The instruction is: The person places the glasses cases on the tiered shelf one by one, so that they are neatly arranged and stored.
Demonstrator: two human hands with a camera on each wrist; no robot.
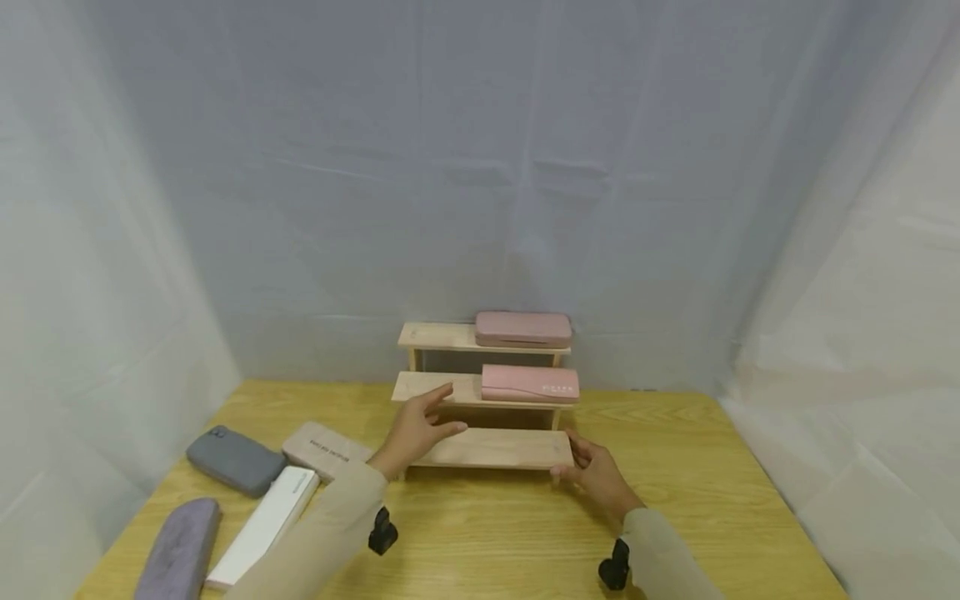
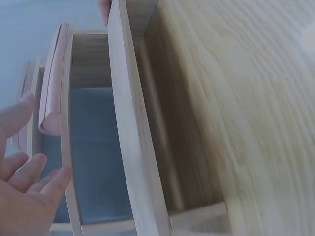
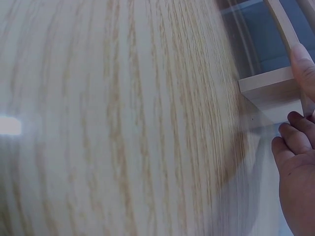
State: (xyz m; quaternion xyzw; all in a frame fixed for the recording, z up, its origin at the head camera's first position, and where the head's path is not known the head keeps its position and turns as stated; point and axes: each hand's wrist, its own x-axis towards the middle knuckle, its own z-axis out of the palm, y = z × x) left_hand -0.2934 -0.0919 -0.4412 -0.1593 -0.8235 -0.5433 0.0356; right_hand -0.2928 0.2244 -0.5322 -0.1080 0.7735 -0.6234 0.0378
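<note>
Apparently the step in hand is steadying or squaring the three-tier wooden stand [image 1: 431,386], which stands on the wood-grained table [image 1: 510,542] in front of the person. The right hand [image 1: 600,479] pinches the right end of the lowest shelf [image 1: 495,448], thumb at the front edge and fingers curled at the end. The left hand [image 1: 416,429] has its fingers spread, thumb apart from the rest, by the left part of that shelf and near the middle shelf [image 1: 412,382]; whether a fingertip touches wood (the left wrist view sets one right at the middle shelf's edge) I cannot tell.

To do this well, I would match the right hand's grip with a light hold at the left end, so both ends shift together and the stand does not twist. Any nudge should be slow and level, since the pink hard case [image 1: 522,329] on the top shelf [image 1: 438,336] and the pink flap case [image 1: 525,382] on the middle one probably sit loose and could slide. Pressing low is likely safer than lifting the board. The left sleeve [image 1: 330,525] needs care too, being near the beige case [image 1: 326,446] and the white case [image 1: 270,521], with the grey case [image 1: 236,460] and the purple case [image 1: 180,546] farther left
</note>
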